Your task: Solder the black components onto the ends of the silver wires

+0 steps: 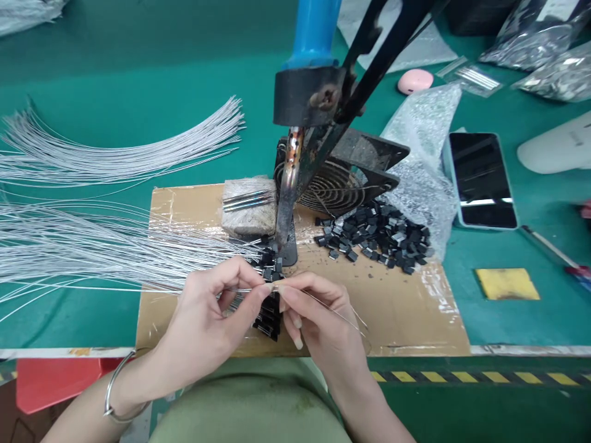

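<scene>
Thumb and index finger of my left hand (226,307) pinch a thin white wire, which trails off to the left. My right hand (318,307) meets it fingertip to fingertip, closed on thin wire whose fine ends stick out to the right. What lies between the fingertips is too small to make out. Under and behind the hands is a bundle of white wires (92,246) with black pieces (268,323) at their right ends. Just above stands the metal nozzle (292,160) of a blue tool (316,31), pointing down.
A pile of small black parts (378,237) lies on cardboard (406,314), beside a fan (337,184). A wrapped block (249,221) carries metal rods. More wires (138,154) lie at the back left. Rightward are a phone (482,181), yellow sponge (506,284), pen (549,246) and white cup (556,144).
</scene>
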Tool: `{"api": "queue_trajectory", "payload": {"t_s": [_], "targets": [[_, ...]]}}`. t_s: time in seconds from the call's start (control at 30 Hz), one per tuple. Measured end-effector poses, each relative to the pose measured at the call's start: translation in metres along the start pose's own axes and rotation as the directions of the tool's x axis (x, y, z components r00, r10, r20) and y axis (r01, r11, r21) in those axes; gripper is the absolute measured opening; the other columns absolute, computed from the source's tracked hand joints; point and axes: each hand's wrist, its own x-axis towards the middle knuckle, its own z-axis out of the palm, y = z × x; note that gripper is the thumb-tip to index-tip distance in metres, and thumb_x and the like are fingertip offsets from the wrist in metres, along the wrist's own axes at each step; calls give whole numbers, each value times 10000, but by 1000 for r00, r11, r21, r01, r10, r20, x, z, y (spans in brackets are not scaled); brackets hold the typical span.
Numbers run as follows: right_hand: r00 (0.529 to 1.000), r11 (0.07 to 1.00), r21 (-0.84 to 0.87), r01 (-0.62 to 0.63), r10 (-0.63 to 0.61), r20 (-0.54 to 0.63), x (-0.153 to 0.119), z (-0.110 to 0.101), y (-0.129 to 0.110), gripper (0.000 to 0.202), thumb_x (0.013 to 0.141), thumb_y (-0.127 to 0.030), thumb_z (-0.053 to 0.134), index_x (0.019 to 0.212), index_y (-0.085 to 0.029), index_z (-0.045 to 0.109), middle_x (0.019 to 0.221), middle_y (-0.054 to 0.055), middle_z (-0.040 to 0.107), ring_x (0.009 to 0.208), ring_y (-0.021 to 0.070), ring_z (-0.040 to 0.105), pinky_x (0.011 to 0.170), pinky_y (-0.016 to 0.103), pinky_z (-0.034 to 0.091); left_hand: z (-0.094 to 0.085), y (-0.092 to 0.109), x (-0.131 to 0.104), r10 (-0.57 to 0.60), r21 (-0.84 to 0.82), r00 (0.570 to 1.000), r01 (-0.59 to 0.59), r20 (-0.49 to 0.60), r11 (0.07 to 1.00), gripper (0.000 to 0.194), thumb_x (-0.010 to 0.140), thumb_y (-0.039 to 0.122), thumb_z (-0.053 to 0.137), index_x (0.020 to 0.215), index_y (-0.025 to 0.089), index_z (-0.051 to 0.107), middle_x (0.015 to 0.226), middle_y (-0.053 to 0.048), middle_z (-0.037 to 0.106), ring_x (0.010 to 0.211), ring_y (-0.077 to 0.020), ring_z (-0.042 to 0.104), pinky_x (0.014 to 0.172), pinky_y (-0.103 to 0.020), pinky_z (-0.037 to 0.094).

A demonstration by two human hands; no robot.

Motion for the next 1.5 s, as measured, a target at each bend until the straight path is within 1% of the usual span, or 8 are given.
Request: {"api": "queue_trajectory", "payload": {"t_s": [0.3, 0.5, 0.67, 0.77, 0.9, 1.17, 1.37, 1.5], "targets": [[997, 998, -30, -63, 65, 39, 1, -4, -7, 120, 775, -320, 900, 775, -205, 866, 613, -11, 706, 376, 53, 562, 350, 135, 475, -6, 2, 2, -37, -2, 997, 37, 65, 999, 211, 1011, 300, 633, 836, 188, 671, 656, 33, 530, 568, -108, 362, 502, -245, 268], [998, 997, 45, -55, 54, 19, 0, 0, -3, 127, 792, -330, 891, 800, -207, 862, 616, -21, 687, 378, 45, 545, 351, 134, 469, -1, 0, 1, -44, 11, 999, 44, 1, 999, 240, 1017, 334, 629, 831, 186, 665, 687, 19, 564, 568, -109, 353, 508, -262, 257], [999, 997, 71, -33, 34, -21, 1, 5, 0, 117, 797, -321, 872, 799, -205, 862, 611, -18, 685, 374, 46, 532, 348, 137, 464, 7, -5, -3, -13, -23, 997, 11, -71, 1000, 205, 1021, 325, 633, 876, 189, 681, 726, -11, 646, 633, -130, 516, 535, -253, 335], [998, 997, 72, -15, 19, -53, 1, 7, 3, 114, 788, -324, 871, 798, -210, 862, 603, -17, 685, 369, 45, 492, 340, 150, 470, 12, -9, -4, 3, -47, 994, -8, -107, 999, 193, 1026, 308, 635, 885, 187, 687, 739, -18, 676, 655, -136, 570, 558, -254, 372], [996, 998, 51, 29, -25, -86, 0, 9, 7, 117, 801, -325, 861, 797, -209, 858, 606, -12, 692, 388, 56, 505, 343, 157, 485, 15, -10, -3, 19, -86, 992, -31, -128, 996, 188, 1028, 289, 637, 874, 190, 679, 728, -4, 669, 630, -122, 541, 550, -247, 365], [994, 996, 0, 92, -91, -55, -3, 8, 7, 105, 856, -323, 837, 841, -221, 861, 692, -11, 728, 404, 73, 606, 373, 166, 531, 12, -8, -1, -48, -183, 994, 29, -99, 983, 225, 1019, 324, 664, 842, 186, 651, 654, 33, 584, 561, -95, 396, 509, -234, 284], [996, 998, 20, 61, -59, -70, -1, 9, 6, 117, 836, -324, 848, 800, -212, 849, 633, -24, 698, 366, 58, 557, 342, 149, 487, 16, -10, -2, -6, -166, 992, -15, -125, 986, 216, 1020, 313, 665, 843, 190, 661, 659, 28, 584, 568, -101, 421, 512, -245, 299], [994, 996, 76, 53, -45, -103, -1, 13, 7, 140, 805, -339, 871, 761, -210, 840, 587, -30, 675, 345, 55, 518, 330, 156, 493, 22, -14, -3, 34, -163, 986, -61, -160, 985, 199, 1032, 304, 642, 867, 195, 670, 711, -1, 657, 596, -116, 510, 528, -257, 349]]}}
